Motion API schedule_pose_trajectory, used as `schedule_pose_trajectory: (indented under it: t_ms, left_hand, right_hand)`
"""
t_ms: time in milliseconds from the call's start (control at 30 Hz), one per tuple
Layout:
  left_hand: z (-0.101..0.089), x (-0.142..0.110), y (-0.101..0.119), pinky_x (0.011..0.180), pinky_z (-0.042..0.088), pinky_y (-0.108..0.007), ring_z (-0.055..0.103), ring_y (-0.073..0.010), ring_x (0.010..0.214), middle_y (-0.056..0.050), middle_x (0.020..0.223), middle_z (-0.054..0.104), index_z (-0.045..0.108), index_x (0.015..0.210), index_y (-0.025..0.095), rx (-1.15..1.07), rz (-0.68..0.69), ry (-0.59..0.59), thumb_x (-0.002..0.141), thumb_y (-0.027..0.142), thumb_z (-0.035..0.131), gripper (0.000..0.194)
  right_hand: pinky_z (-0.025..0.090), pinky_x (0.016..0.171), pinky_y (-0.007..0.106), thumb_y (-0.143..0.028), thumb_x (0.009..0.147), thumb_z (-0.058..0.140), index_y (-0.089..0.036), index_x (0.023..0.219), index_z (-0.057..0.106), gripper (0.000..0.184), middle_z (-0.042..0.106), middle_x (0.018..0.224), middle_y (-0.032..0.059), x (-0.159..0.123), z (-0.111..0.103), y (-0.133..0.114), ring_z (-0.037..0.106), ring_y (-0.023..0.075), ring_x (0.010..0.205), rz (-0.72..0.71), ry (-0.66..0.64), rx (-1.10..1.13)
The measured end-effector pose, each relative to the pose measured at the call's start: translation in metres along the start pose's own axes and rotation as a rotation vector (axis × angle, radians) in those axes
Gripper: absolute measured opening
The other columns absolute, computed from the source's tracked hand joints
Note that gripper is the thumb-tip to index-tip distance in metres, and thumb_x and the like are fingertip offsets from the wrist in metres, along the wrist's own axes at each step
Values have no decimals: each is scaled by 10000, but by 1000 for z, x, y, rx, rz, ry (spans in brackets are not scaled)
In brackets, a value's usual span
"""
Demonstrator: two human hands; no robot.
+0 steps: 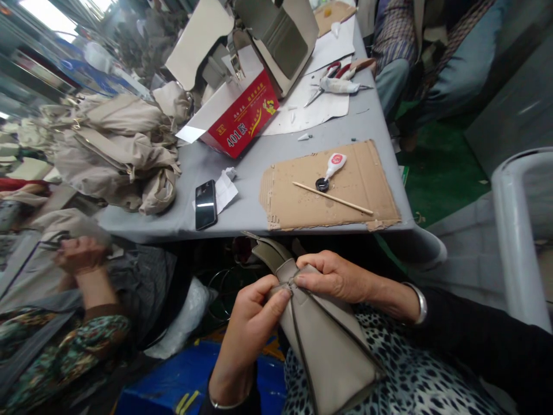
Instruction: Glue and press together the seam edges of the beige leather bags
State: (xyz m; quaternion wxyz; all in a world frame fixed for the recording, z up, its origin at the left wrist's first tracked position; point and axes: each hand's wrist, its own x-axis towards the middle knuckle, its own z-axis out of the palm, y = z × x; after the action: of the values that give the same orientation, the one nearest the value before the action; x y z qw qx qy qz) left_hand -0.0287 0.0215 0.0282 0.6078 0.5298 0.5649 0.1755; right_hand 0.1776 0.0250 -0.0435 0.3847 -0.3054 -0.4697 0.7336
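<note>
A beige-grey leather handbag (332,351) rests on my lap, its narrow gusset side turned up. My left hand (259,311) pinches the bag's upper edge between thumb and fingers, close to where the strap joins. Just beside it, my right hand (330,276) grips the opposite edge of the same corner, thumb pressed down. The two thumbs nearly meet there. A strap or flap with an olive lining (272,253) runs up from that corner toward the table edge. What lies under my fingertips is hidden.
On the grey table (242,178) lie cardboard (302,207) with a glue bottle (336,164), black cap (322,184) and wooden stick (332,199), a phone (205,205), pliers (337,85) and a red box (242,118). Beige bags (116,144) pile up left, near a co-worker's hands (82,256).
</note>
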Motion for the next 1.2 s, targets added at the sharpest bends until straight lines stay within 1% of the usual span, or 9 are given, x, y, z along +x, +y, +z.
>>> schedule_pose_trajectory:
  t_ms: [67,167,333,500,600,733,933,1067,1200]
  left_hand:
    - [3,1,-1,522,309,-230,386,-134,590,19,636,421,530,682,184,53,47,57,862,525,725,432]
    - [6,3,-4,515,303,-224,377,-133,589,25,630,416,553,689,180,143,106,116,883,493,686,391]
    - [10,5,-7,565,350,-223,439,-146,644,10,683,492,551,725,179,215,110,125,920,449,627,342]
    - [13,8,-9,614,413,-236,517,-170,686,-8,728,557,571,736,182,194,110,147,911,435,639,315]
    - [15,9,-8,586,418,-232,522,-167,655,-11,704,564,579,708,180,152,99,168,888,447,667,334]
    - [16,9,-6,554,417,-227,516,-163,622,-12,670,567,601,678,176,93,95,198,845,465,714,352]
    - [16,11,-9,539,416,-228,505,-156,595,-15,660,579,616,675,173,67,85,184,829,494,735,375]
    - [16,12,-10,534,414,-227,508,-159,588,-5,623,555,626,668,175,48,79,187,815,499,752,377]
    - [17,11,-7,547,423,-229,518,-164,602,-4,626,554,635,679,177,36,82,191,810,500,759,370]
  right_hand:
    - [308,527,204,-533,911,636,-159,841,575,385,426,668,-55,0,0,1,356,93,592,3,7,-4]
    - [315,536,209,-567,903,637,-159,843,577,417,442,683,-48,-1,-1,3,371,98,606,8,27,-13]
    - [314,535,211,-570,902,637,-161,840,570,420,441,684,-47,-1,-3,3,369,100,607,1,25,-8]
    - [322,542,206,-551,873,671,-165,834,560,404,444,688,-51,-2,-4,2,364,94,608,22,29,38]
    - [326,542,205,-521,850,696,-165,847,567,378,457,686,-54,-2,-4,-1,372,92,602,58,37,57]
    - [333,541,201,-490,832,703,-161,873,575,356,469,683,-56,-3,-6,-3,384,90,596,95,3,95]
    - [356,556,205,-553,849,699,-154,898,585,418,493,711,-47,-2,-8,4,410,92,602,43,-6,136]
    - [390,579,210,-579,846,715,-157,924,595,446,528,737,-39,-2,-8,7,441,96,615,43,-14,169]
    - [379,573,207,-584,858,711,-159,912,592,444,504,710,-47,-1,-7,7,425,94,606,28,-14,178]
